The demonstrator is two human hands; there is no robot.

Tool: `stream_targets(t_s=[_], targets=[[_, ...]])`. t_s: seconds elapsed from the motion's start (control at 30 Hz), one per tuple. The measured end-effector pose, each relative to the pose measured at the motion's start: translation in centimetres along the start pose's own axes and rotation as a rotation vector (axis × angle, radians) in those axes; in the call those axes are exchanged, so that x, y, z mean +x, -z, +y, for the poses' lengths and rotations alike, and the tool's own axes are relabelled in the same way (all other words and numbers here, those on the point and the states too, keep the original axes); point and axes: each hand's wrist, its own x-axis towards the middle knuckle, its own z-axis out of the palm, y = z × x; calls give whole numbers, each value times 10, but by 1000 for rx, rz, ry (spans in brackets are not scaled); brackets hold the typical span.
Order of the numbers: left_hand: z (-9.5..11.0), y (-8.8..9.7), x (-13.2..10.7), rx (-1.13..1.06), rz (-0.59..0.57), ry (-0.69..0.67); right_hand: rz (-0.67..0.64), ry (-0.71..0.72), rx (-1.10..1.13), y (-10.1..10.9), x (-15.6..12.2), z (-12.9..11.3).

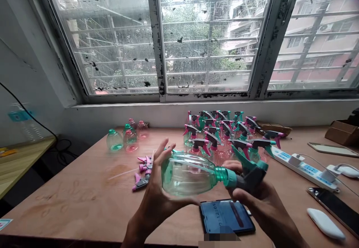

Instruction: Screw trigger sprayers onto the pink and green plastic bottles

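A clear green spray bottle [190, 175] lies sideways in the air above the table, its base to the left. My left hand [161, 188] cups the base end, thumb along the underside and fingers up behind it. Around the grey and green spray head [249, 173] at the neck, my right hand [258, 199] is closed. A thin tube shows inside the bottle. Behind my left hand, loose pink and grey spray heads [143, 175] lie on the table, partly hidden. Below the bottle is a phone [227, 216] with its screen lit.
Several capless green and pink bottles [114, 140] stand at the back left. Many bottles with spray heads [221, 132] crowd the back middle. A power strip [304, 167], a white mouse-like object [325, 223] and a dark phone [333, 210] lie at right.
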Motion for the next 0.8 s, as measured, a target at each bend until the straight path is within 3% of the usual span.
stream_targets(t_s=[0.13, 0.27, 0.43, 0.53, 0.63, 0.8], targets=[[2, -1, -3, 68, 11, -161, -39, -61, -20, -1, -3, 1], [2, 0, -10, 111, -11, -156, 11, -61, -31, -6, -7, 3], [1, 0, -14, 7, -80, 114, 5, 372, -430, -3, -2, 5], [2, 2, -11, -49, -109, 201, -65, 543, -395, 2, 1, 4], [4, 2, -8, -55, -21, 147, -45, 504, -296, 4, 1, 4], [6, 0, -9, -43, 69, 115, 43, 264, -255, -4, -4, 8]])
